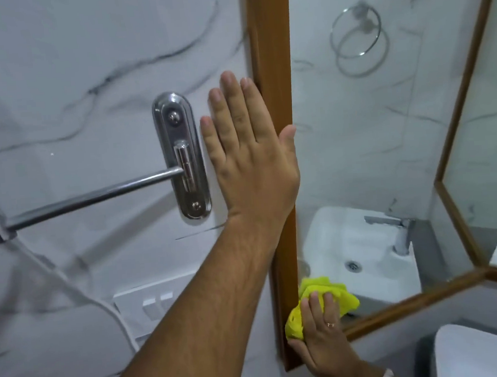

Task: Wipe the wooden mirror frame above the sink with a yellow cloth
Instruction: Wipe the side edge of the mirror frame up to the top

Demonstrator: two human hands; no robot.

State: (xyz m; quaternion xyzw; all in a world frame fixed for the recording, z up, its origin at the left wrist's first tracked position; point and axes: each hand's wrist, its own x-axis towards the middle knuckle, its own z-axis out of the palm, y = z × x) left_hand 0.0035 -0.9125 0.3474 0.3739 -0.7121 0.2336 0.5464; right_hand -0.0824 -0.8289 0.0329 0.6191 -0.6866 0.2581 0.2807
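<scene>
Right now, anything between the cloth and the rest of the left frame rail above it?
Yes. The left hand lies flat on the wall, its thumb edge over the wooden frame midway up. The right hand presses the yellow cloth at the frame's lower left corner; wiping upward meets that thumb.

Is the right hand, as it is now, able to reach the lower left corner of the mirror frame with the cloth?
Probably yes. The right hand already presses the yellow cloth against the wooden frame just above that corner, and nothing lies between. The left hand rests flat higher up, out of the way.
</scene>
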